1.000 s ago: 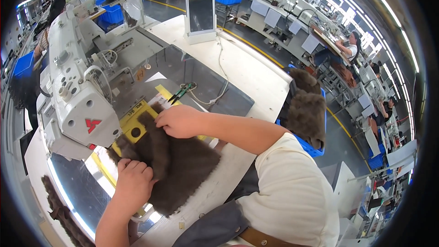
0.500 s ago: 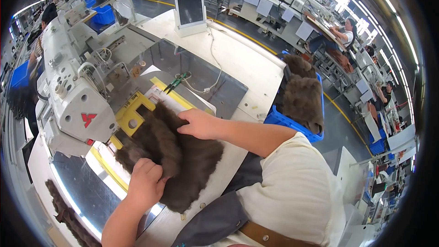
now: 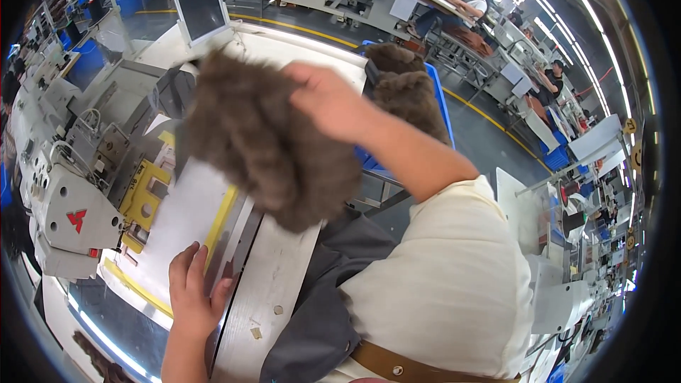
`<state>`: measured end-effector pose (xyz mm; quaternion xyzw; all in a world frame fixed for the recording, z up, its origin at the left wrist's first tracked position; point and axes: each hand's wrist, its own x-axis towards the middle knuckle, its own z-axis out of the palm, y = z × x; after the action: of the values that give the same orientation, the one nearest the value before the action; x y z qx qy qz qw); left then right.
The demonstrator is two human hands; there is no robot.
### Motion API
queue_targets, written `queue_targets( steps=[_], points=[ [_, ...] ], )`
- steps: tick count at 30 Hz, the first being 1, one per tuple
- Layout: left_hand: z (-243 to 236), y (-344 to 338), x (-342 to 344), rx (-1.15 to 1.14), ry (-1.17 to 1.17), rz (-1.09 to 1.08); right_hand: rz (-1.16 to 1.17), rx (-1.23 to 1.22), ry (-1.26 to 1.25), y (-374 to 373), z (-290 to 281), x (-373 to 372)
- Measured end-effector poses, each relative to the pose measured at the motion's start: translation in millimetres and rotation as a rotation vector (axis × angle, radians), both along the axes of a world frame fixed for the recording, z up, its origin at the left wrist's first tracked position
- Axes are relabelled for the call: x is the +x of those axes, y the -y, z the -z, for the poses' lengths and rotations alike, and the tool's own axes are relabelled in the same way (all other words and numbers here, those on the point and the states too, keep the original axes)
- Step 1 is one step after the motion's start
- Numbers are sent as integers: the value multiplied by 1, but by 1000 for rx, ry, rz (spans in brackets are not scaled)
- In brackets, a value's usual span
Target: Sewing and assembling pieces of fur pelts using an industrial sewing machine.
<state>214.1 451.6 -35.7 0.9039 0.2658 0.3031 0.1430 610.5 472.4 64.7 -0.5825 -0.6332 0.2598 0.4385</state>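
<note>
Your right grip [image 3: 330, 103] was closed on the fur [image 3: 269, 152] at its upper right edge. Your left grip [image 3: 193, 294] was empty, fingers spread, near the yellow-edged sheet [image 3: 186, 206]; whether it touched the sheet could not be told. The fur was held up in front of the desk [image 3: 277, 259], to the left of and below your right grip, its long axis seeming to slant from upper left to lower right. Your right hand was the nearer; your left stood well apart, below. The machine [image 3: 74, 216] was at the far left. Blur softened the fur's outline and your right fingertips. The fur hid part of the desk and sheet; its gap from the blue bin [image 3: 441, 99] could not be judged.
</note>
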Motion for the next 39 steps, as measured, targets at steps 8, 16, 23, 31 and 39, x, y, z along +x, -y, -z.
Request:
queue_targets(
  steps=[8,16,23,31,39],
  points=[
    [4,-4,2,-109,-153,-40,151,-146,152,53,-83,180],
    [7,-7,3,-181,-211,-79,116,-382,1002,82,-133,240],
    [7,-10,2,-196,-209,-117,107,-454,783,94,-169,274],
    [12,-13,3,-181,-213,-125,458,-447,1146,67,-73,376],
    [8,-18,-2,-152,-246,-148,449,-956,765,65,1,338]
  ],
)
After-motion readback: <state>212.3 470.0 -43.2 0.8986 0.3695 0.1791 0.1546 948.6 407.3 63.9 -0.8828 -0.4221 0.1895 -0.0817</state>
